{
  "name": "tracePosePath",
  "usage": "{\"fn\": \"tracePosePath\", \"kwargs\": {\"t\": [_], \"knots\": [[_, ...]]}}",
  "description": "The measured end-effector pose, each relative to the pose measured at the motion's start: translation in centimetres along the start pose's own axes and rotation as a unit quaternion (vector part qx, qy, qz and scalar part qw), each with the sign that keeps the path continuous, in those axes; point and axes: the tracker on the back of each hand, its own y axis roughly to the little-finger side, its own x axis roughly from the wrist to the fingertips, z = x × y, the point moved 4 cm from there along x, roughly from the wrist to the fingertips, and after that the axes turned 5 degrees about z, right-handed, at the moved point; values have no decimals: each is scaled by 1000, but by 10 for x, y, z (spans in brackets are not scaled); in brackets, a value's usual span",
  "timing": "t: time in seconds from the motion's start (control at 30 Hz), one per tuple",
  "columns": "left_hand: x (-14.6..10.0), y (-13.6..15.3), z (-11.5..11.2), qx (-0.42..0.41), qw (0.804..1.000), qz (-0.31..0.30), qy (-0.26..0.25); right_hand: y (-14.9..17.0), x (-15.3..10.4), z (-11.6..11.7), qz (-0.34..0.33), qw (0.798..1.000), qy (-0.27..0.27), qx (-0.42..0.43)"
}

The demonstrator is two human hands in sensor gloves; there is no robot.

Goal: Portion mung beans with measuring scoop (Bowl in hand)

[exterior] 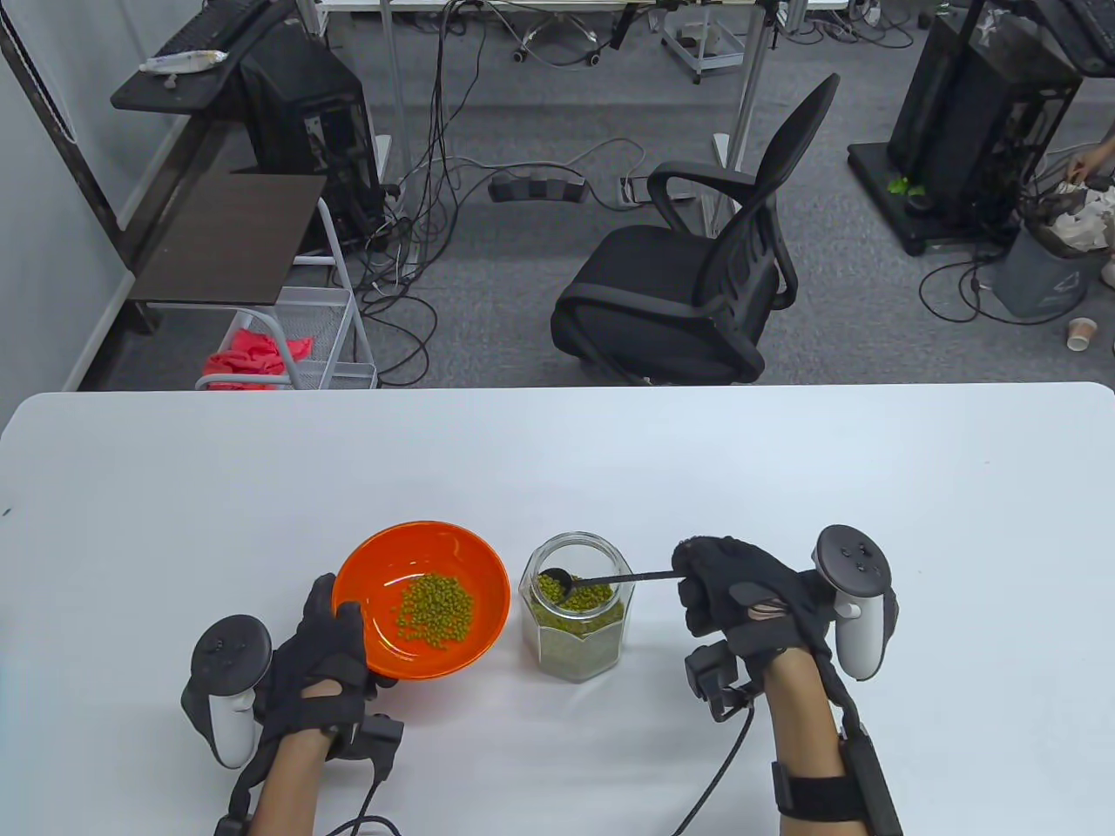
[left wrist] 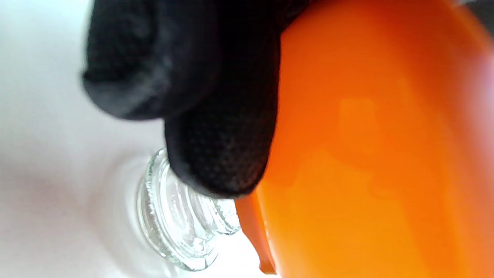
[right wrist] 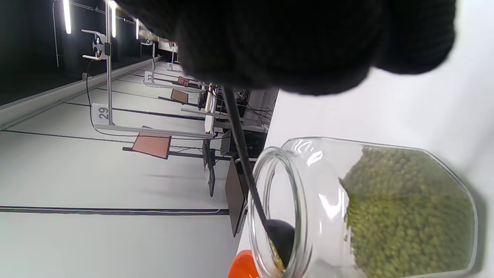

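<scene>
An orange bowl (exterior: 453,557) with a small heap of mung beans (exterior: 434,610) is held at its left rim by my left hand (exterior: 335,640); its underside fills the left wrist view (left wrist: 378,146). A glass jar (exterior: 575,640) of mung beans stands right of the bowl and shows in the right wrist view (right wrist: 405,216). My right hand (exterior: 727,579) grips the handle of a black measuring scoop (exterior: 601,580). The scoop's bowl (right wrist: 281,235) is inside the jar mouth, over the beans.
The jar's threaded neck (left wrist: 181,227) shows beside my left fingers (left wrist: 220,154). Beyond the white table's (exterior: 784,488) far edge stand a black office chair (exterior: 697,270), a wire cart (exterior: 305,340) and cables on the floor.
</scene>
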Motion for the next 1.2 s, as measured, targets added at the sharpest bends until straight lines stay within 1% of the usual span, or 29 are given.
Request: {"fn": "tracePosePath", "kwargs": {"t": [0.27, 0.4, 0.47, 0.6, 0.7, 0.73, 0.8, 0.87, 0.9, 0.93, 1.2], "knots": [[0, 0, 0, 0, 1000, -1, 0, -6, -8, -14, -8, 1000, 21, 6], [0, 0, 0, -1, 1000, -1, 0, -18, -19, -20, -35, 999, 33, 12], [0, 0, 0, -1, 1000, -1, 1, -22, -22, -19, -47, 998, 25, 21], [0, 0, 0, 0, 1000, -1, 1, -25, -24, -6, -57, 998, -8, 39], [0, 0, 0, 0, 1000, 0, 1, -28, -24, 11, -64, 996, -39, 38], [0, 0, 0, 0, 1000, -1, 1, -29, -24, 13, -65, 996, -42, 37], [0, 0, 0, 0, 1000, 0, 1, -32, -27, 26, -70, 996, -45, 14], [0, 0, 0, 0, 1000, 0, 1, -34, -28, 34, -76, 996, -47, -6], [0, 0, 0, 0, 1000, 0, 1, -36, -30, 41, -81, 995, -53, -18], [0, 0, 0, 0, 1000, 0, 1, -36, -30, 44, -83, 995, -55, -21], [0, 0, -1, -1, 1000, 0, 3, -43, -40, 83, -113, 986, -90, -85]]}}
